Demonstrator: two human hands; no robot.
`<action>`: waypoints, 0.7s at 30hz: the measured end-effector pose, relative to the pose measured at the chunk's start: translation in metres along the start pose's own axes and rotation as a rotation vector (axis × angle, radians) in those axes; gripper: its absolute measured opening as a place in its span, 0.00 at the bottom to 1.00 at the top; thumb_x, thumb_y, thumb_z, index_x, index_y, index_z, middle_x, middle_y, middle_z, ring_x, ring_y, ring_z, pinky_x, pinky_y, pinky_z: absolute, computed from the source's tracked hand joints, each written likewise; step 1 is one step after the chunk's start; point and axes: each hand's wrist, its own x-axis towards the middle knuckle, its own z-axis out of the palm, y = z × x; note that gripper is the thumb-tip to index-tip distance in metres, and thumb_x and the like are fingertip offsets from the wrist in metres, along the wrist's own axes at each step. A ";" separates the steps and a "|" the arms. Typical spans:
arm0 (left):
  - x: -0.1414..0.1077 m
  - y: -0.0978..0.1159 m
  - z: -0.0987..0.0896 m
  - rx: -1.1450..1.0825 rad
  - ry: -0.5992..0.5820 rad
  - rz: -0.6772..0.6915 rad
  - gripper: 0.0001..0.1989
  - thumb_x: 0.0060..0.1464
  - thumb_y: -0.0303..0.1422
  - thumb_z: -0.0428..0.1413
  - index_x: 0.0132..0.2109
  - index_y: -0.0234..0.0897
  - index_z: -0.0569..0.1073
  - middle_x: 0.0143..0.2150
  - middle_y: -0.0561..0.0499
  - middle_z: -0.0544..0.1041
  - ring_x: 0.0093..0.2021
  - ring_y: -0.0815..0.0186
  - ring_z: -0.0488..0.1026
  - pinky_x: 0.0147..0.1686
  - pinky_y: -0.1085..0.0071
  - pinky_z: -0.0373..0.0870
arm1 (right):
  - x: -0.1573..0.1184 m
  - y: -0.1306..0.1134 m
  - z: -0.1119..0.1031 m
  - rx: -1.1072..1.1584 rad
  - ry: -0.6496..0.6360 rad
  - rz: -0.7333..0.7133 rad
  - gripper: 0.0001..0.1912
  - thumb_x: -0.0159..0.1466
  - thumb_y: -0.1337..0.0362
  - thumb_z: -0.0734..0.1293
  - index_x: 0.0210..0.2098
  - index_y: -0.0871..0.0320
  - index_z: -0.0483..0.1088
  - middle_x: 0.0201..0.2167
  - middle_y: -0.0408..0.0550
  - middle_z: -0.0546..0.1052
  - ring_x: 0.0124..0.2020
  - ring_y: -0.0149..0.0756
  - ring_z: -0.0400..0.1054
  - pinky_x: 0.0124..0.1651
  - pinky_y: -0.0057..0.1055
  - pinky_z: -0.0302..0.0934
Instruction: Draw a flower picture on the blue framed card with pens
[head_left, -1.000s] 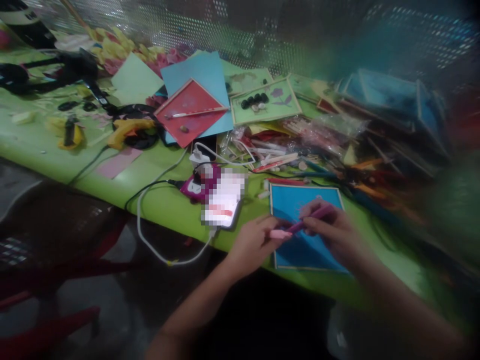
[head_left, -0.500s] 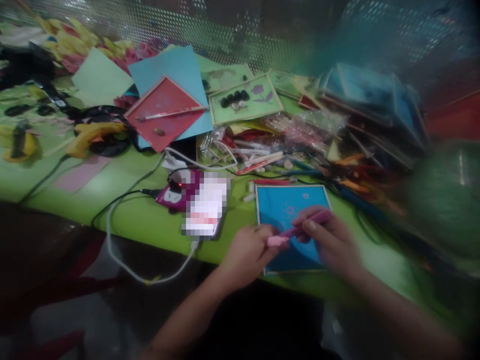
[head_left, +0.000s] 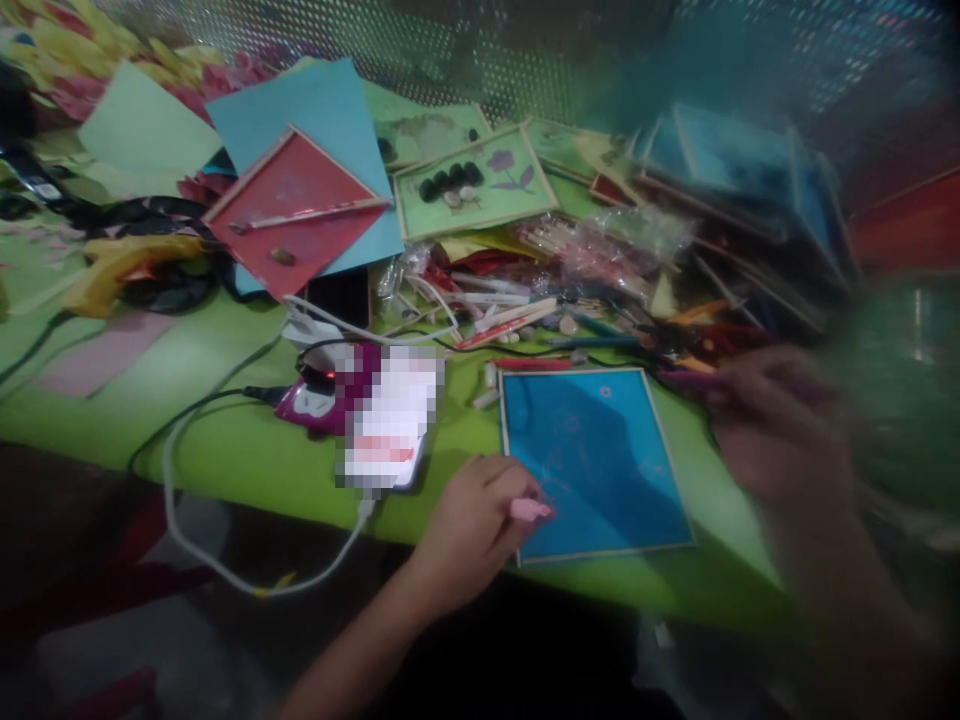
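My left hand is closed around a pink marker-like stick, whose narrow reddish end points right over the lower left edge of a blue framed board. Faint pink line drawings, among them a sun-like shape, show on the board. Off to its right, my right hand is raised and blurred, with a slim purple pen held in its fingers, pointing left. The board lies flat on the green tabletop, and a shadow falls across it.
A phone lies left of the board, its white cable looping over the table edge. Behind are a purple power strip, a yellow glue gun, a red framed panel, loose pens and sticks, and stacked blue frames.
My right hand has moved right, away from my left hand and the board, carrying the purple pen. My left hand keeps the pink stick, slightly lower. The view has shifted right.
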 end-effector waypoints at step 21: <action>0.002 0.000 -0.004 0.003 -0.009 0.066 0.10 0.64 0.23 0.50 0.40 0.44 0.70 0.47 0.56 0.84 0.48 0.61 0.79 0.49 0.61 0.64 | -0.010 0.057 0.029 0.119 0.004 0.218 0.08 0.62 0.59 0.76 0.32 0.55 0.77 0.25 0.41 0.79 0.27 0.32 0.70 0.31 0.28 0.63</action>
